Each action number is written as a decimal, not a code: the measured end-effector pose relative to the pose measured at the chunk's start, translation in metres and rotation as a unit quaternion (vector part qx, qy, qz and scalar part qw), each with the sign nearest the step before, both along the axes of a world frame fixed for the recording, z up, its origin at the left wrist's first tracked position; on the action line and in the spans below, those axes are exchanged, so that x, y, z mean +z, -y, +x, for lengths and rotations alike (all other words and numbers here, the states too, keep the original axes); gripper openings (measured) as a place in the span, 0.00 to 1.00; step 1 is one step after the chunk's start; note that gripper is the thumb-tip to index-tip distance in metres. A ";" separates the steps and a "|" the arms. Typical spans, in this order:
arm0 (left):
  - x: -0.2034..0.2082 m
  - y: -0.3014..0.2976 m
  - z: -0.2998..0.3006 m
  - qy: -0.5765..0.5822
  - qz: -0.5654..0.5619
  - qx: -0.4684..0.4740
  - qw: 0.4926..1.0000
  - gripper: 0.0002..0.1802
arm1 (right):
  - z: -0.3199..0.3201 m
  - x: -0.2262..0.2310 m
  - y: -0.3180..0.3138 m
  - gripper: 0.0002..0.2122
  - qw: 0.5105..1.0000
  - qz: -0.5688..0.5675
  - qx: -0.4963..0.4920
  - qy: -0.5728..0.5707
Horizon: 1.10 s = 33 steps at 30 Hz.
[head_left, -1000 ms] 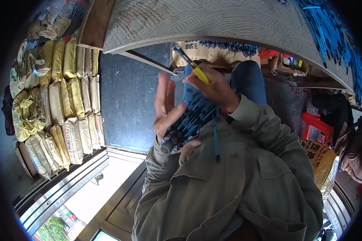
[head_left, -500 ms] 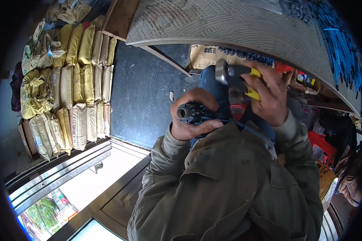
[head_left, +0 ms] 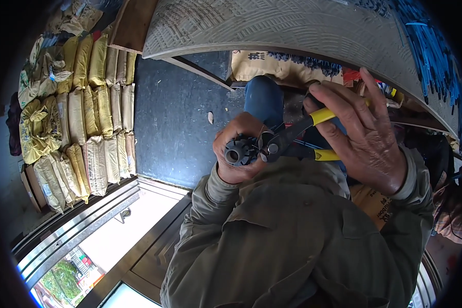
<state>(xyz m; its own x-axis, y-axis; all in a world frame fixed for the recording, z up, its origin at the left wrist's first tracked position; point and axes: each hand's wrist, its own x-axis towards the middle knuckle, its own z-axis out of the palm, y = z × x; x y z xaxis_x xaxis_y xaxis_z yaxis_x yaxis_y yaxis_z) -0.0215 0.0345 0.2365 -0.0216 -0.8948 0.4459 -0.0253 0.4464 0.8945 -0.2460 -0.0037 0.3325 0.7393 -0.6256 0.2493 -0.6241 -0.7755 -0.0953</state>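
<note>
My left hand [head_left: 242, 124] is wrapped round a dark plastic cylinder [head_left: 235, 155], round-mouthed and ringed with short fins. Thin blue-and-black strands trail from it to the right. In my right hand [head_left: 367, 136] is a pair of cutting pliers [head_left: 295, 134] with yellow-and-black handles. The handles stand apart, the upper one between thumb and fingers, while several fingers are spread. The metal jaws meet the right side of the cylinder, beside my left fingers; what lies between them is too small to tell.
Yellow and tan sacks [head_left: 95, 110] are stacked at the left. A grey patterned tabletop [head_left: 272, 28] spans the far side, with bundles of blue strands [head_left: 434, 61] at its right. Dark floor [head_left: 174, 113] lies beyond my left hand. A bright doorway [head_left: 108, 220] is at the lower left.
The pliers have come left and down from above my lap to the cylinder. Their jaws now point at it, and my right fingers have spread. My left hand still holds the cylinder.
</note>
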 end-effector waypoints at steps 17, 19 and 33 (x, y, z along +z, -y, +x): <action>0.003 -0.003 -0.004 -0.042 -0.001 0.029 0.999 0.11 | -0.008 0.018 -0.006 0.15 0.996 0.000 -0.019 -0.084; 0.001 -0.002 -0.003 0.000 -0.019 0.029 0.999 0.11 | -0.004 0.019 -0.005 0.15 0.996 -0.005 -0.004 -0.083; -0.003 -0.007 0.006 0.001 0.003 0.043 0.999 0.13 | 0.010 0.028 -0.014 0.11 0.985 -0.007 0.054 -0.161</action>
<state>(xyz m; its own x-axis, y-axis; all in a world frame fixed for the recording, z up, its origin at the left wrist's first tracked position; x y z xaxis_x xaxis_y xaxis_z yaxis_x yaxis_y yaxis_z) -0.0150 0.0415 0.2338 0.0545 -0.8963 0.4402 -0.0657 0.4366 0.8972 -0.2357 0.0106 0.3600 0.8432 -0.5376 -0.0013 -0.5345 -0.8386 0.1051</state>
